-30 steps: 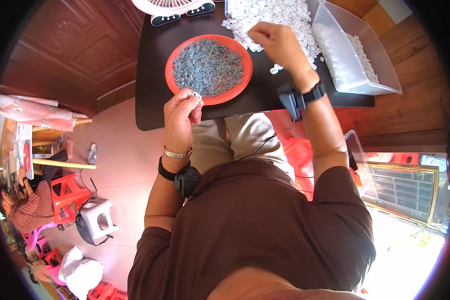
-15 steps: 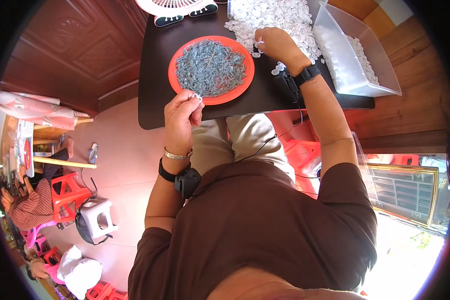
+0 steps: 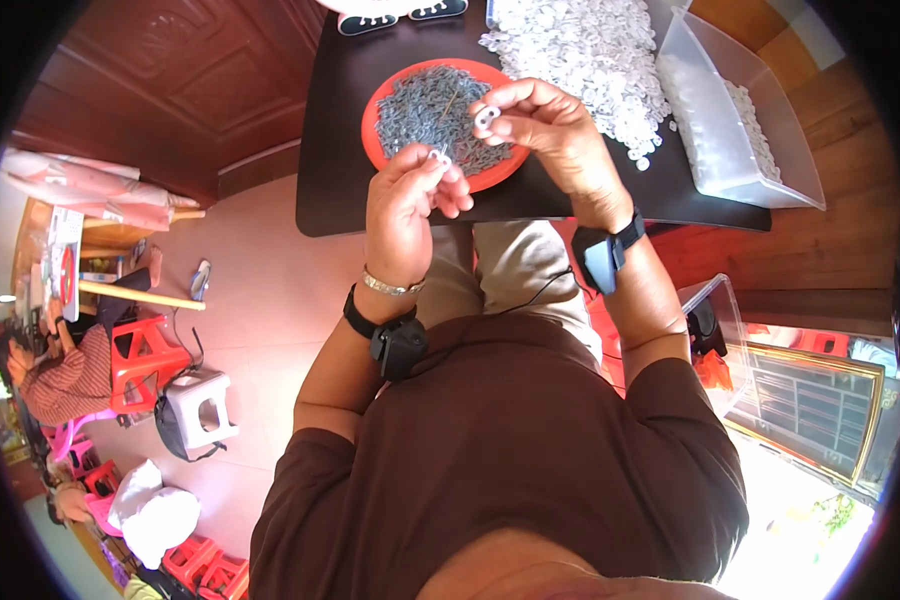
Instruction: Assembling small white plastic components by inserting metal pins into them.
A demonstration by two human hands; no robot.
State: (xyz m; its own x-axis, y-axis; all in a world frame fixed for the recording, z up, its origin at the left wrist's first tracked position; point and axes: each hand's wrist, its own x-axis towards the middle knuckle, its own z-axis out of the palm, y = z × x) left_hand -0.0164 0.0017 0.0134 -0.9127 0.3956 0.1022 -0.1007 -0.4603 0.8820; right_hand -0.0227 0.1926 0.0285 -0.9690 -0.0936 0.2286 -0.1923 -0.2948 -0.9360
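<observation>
My left hand (image 3: 410, 200) is raised over the near edge of the dark table (image 3: 330, 170), its fingertips pinched on a small white piece with a thin grey metal part. Just right of it, my right hand (image 3: 545, 135) pinches a small white ring-shaped plastic piece (image 3: 487, 117) between thumb and fingers. Both hands hover above an orange round tray (image 3: 380, 105) filled with several thin grey metal parts. A heap of small white plastic pieces (image 3: 590, 55) lies on the table behind my right hand.
A clear plastic bin (image 3: 740, 130) holding white pieces stands at the table's right end. A white fan base (image 3: 390, 15) sits at the far edge. Red and white stools (image 3: 170, 380) and a seated person (image 3: 55, 370) are on the floor to the left.
My right hand came back from the white heap toward me with a white piece. My left hand rose from the table edge to meet it over the orange tray.
</observation>
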